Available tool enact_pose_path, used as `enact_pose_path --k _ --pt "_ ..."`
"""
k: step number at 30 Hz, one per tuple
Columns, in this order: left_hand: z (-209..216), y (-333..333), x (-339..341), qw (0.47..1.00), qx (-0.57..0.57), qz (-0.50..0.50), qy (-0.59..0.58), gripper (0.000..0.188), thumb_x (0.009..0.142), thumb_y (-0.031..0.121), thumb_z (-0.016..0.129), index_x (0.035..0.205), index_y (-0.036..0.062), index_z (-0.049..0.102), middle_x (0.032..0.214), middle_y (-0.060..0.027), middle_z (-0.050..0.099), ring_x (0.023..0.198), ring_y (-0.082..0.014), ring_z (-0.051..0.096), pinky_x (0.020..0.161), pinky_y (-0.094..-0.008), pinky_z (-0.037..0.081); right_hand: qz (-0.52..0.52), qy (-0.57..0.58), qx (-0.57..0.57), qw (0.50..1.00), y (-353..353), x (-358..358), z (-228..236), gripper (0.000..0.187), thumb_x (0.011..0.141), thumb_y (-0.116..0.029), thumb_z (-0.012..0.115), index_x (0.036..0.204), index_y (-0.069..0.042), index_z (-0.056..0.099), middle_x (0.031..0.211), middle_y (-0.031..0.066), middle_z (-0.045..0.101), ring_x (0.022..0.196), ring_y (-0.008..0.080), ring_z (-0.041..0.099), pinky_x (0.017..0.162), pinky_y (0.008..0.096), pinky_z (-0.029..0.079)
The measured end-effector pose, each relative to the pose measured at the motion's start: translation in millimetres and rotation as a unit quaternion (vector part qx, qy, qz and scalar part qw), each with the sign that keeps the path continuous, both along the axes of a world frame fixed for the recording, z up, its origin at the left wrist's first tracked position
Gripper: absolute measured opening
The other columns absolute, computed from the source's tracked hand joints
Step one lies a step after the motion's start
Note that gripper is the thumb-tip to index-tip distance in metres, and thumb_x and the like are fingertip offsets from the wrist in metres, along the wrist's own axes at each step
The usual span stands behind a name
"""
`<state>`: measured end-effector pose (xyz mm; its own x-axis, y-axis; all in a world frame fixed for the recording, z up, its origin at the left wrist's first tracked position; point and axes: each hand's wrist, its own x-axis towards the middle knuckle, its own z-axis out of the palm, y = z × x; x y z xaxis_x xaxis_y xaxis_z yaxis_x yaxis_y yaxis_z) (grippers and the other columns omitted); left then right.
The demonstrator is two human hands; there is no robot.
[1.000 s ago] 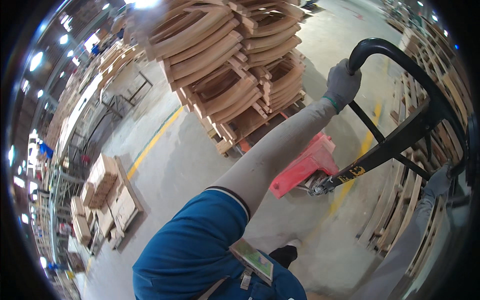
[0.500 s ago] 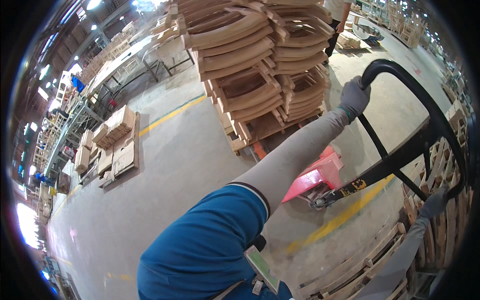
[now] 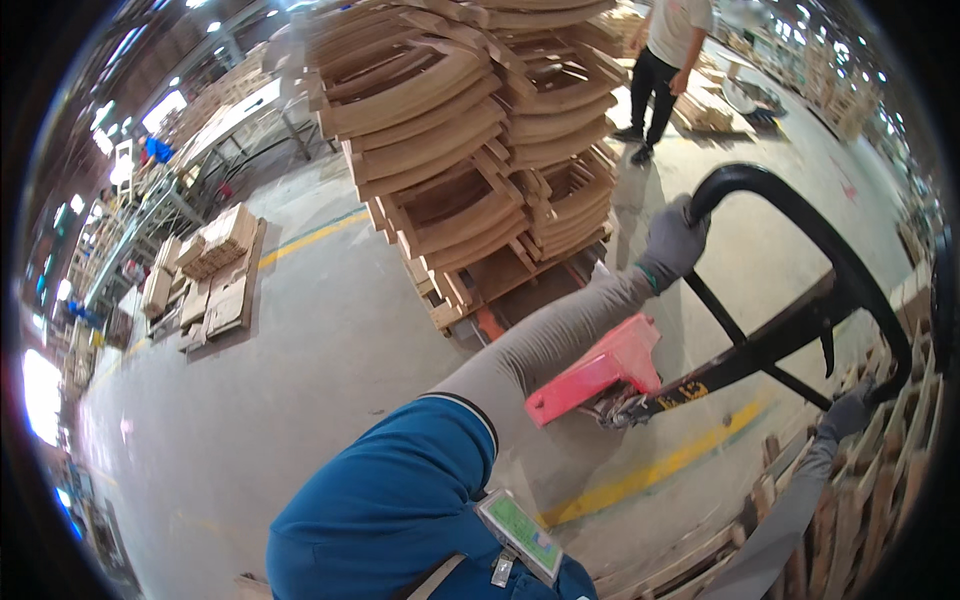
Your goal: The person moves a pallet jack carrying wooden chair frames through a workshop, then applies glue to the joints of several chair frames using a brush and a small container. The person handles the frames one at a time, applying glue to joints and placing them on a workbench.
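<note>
My left hand point(image 3: 676, 240), in a grey glove, is wrapped round the upper left part of the black loop handle point(image 3: 800, 200) of a pallet jack. My right hand point(image 3: 850, 412), gloved too, grips the lower right part of that loop. Below the handle sits the jack's red body point(image 3: 605, 368), partly covered by my left forearm. Beyond it, tall stacks of curved wooden frames point(image 3: 435, 140) stand on a wooden pallet point(image 3: 470, 312). An orange-red piece of the jack shows at the pallet's near side.
Slatted wooden pallets point(image 3: 850, 500) crowd the lower right. A person point(image 3: 662, 80) stands behind the stacks at the far right. Wood pieces point(image 3: 222, 242) lie on a low pallet at left, near a long worktable point(image 3: 225, 130). Yellow lines point(image 3: 660, 465) mark the floor.
The loaded stacks and pallet jack have shifted left in view, and the handle sits lower. The person behind shows much more fully. Both hands keep their hold on the handle.
</note>
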<state>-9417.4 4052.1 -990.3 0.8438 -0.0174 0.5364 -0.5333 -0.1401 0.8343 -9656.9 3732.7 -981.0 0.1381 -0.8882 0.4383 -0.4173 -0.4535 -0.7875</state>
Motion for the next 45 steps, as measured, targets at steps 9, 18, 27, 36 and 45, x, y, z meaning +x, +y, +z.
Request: enact_pose_path --k 9,18,27,36,45 --pt "1 -99 7 1.0 -0.007 0.007 0.011 0.016 0.082 0.017 0.058 0.083 0.0012 0.057 0.076 -0.0211 0.059 0.073 -0.0391 0.058 0.06 -0.0403 0.044 0.059 -0.029 -0.037 0.997 -119 37 -2 0.037 0.091 -0.033 0.043 0.115 -0.012 0.061 0.059 0.002 0.051 0.051 0.0151 0.049 0.05 0.0316 0.039" --pt "-26 -203 26 0.996 -0.019 0.089 -0.024 0.016 0.081 0.018 0.057 0.08 0.0024 0.056 0.071 -0.0211 0.058 0.071 -0.04 0.058 0.059 -0.0438 0.044 0.151 -0.065 0.015 0.986 -235 102 -35 0.033 0.091 -0.028 0.045 0.112 -0.009 0.062 0.052 -0.0022 0.041 0.045 0.0101 0.043 0.045 0.0272 0.036" --pt "-35 -327 76 0.99 -0.022 0.133 0.03 0.016 0.083 0.015 0.055 0.091 0.0017 0.059 0.078 -0.0209 0.061 0.077 -0.037 0.061 0.064 -0.0403 0.046 0.252 -0.159 0.058 0.953 -362 217 -63 0.03 0.09 -0.023 0.048 0.109 -0.005 0.063 0.048 -0.0024 0.04 0.04 0.0088 0.039 0.04 0.027 0.033" --pt "-62 -426 128 0.991 0.0 0.129 -0.024 0.026 0.081 0.005 0.058 0.107 0.0005 0.056 0.079 -0.0103 0.061 0.069 -0.0166 0.059 0.066 -0.0288 0.046 0.344 -0.155 0.062 0.924 -491 445 -90 0.028 0.089 -0.023 0.05 0.104 -0.003 0.062 0.049 -0.0003 0.044 0.039 0.0106 0.044 0.039 0.0267 0.035" --pt "-98 -526 143 0.976 -0.081 0.195 -0.052 0.017 0.082 -0.006 0.051 0.098 0.0009 0.053 0.071 -0.0033 0.055 0.059 -0.01 0.054 0.05 -0.0239 0.046 0.472 -0.198 0.182 0.84 -547 599 -120 0.018 0.087 -0.018 0.053 0.087 -0.003 0.063 0.051 -0.0002 0.046 0.041 0.0107 0.046 0.04 0.0263 0.035"
